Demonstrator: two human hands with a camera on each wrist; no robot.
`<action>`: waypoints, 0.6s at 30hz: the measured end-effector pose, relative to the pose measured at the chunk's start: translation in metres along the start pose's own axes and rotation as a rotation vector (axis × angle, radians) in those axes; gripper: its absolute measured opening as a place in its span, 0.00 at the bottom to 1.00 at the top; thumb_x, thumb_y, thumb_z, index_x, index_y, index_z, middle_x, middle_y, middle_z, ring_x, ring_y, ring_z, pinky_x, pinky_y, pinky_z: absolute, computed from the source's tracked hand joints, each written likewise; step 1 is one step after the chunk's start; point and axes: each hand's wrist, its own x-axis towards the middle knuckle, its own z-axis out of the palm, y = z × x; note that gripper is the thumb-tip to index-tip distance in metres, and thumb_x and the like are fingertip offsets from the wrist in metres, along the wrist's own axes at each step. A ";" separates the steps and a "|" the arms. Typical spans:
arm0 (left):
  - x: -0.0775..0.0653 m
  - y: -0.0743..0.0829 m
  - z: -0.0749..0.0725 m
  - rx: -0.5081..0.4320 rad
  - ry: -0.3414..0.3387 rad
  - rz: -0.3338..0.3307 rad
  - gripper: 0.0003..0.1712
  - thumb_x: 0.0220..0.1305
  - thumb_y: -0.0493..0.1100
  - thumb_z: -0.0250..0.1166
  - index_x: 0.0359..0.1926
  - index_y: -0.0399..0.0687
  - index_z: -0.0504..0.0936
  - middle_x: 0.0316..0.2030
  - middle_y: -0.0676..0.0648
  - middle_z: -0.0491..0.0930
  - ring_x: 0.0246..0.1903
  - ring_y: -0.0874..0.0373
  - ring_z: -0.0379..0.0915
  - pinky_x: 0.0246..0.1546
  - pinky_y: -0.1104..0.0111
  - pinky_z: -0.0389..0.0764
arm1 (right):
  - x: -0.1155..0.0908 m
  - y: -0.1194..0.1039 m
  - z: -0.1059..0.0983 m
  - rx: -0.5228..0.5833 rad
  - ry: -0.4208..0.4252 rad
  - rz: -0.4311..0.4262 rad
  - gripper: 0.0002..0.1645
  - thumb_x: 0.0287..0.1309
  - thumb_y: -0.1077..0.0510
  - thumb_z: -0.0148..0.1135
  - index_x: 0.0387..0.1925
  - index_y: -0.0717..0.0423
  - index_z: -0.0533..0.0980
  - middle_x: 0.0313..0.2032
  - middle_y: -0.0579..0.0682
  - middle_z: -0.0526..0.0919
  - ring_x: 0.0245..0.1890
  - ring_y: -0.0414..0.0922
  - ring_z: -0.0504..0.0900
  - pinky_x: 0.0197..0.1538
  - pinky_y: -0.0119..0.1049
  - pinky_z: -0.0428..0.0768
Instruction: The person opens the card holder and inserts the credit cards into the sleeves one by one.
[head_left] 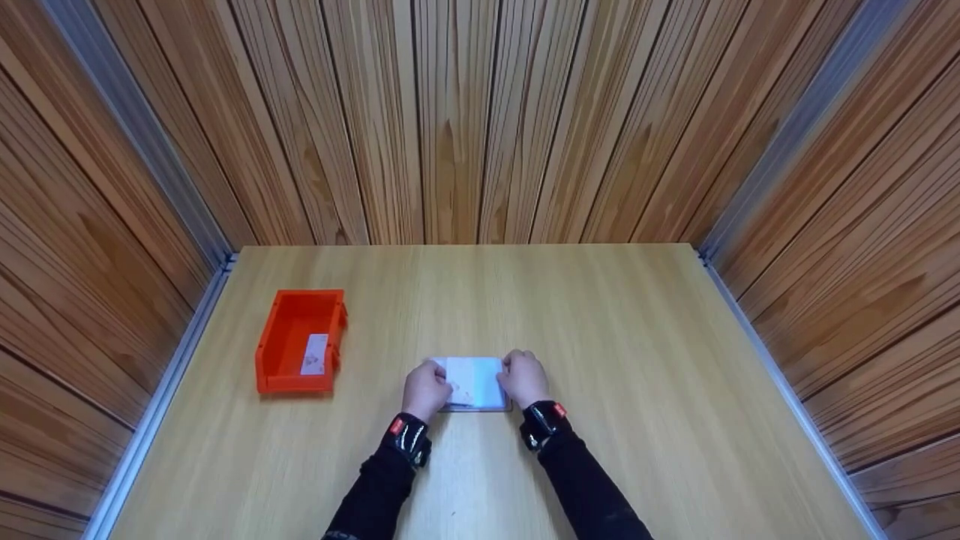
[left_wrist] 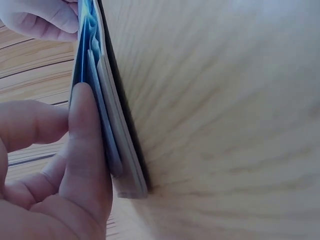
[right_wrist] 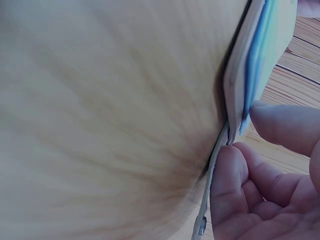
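A small booklet-like card holder (head_left: 489, 384) with pale blue leaves lies on the table between both hands. A white card (head_left: 460, 373) with a faint printed pattern shows over its left part. My left hand (head_left: 425, 390) pinches the left edge of this card between thumb and index finger. In the left wrist view, the holder's layered leaves (left_wrist: 104, 100) stand slightly apart. My right hand (head_left: 524, 378) grips the holder's right edge. Beside its fingers, the right wrist view shows a strap (right_wrist: 207, 195) with a metal snap. How far the card sits inside a leaf is hidden.
An orange open-front bin (head_left: 268, 352) stands at the left of the wooden table (head_left: 622, 322). Inside the bin lies another white card (head_left: 314, 354). Wood-plank walls (head_left: 450, 120) with metal corner rails enclose the back and sides.
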 end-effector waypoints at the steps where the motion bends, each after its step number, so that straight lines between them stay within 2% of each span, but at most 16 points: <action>1: 0.000 0.000 0.001 0.000 0.003 0.001 0.07 0.48 0.28 0.66 0.31 0.35 0.78 0.24 0.49 0.74 0.29 0.52 0.72 0.34 0.60 0.75 | 0.000 0.000 0.000 -0.001 -0.004 0.004 0.13 0.51 0.62 0.72 0.36 0.64 0.79 0.34 0.56 0.77 0.36 0.54 0.79 0.43 0.47 0.77; 9: 0.000 0.003 0.006 -0.007 0.015 0.016 0.07 0.47 0.27 0.67 0.29 0.35 0.78 0.23 0.49 0.74 0.28 0.52 0.72 0.33 0.60 0.75 | 0.000 -0.001 -0.002 0.001 -0.027 0.023 0.13 0.53 0.62 0.71 0.37 0.65 0.79 0.34 0.56 0.77 0.37 0.53 0.78 0.43 0.46 0.77; 18: 0.000 0.009 0.012 0.026 0.005 0.004 0.07 0.48 0.29 0.68 0.29 0.36 0.78 0.25 0.47 0.76 0.31 0.49 0.75 0.36 0.58 0.77 | 0.000 -0.003 -0.002 -0.005 -0.029 0.026 0.15 0.52 0.61 0.72 0.39 0.65 0.78 0.36 0.58 0.78 0.39 0.55 0.79 0.45 0.47 0.77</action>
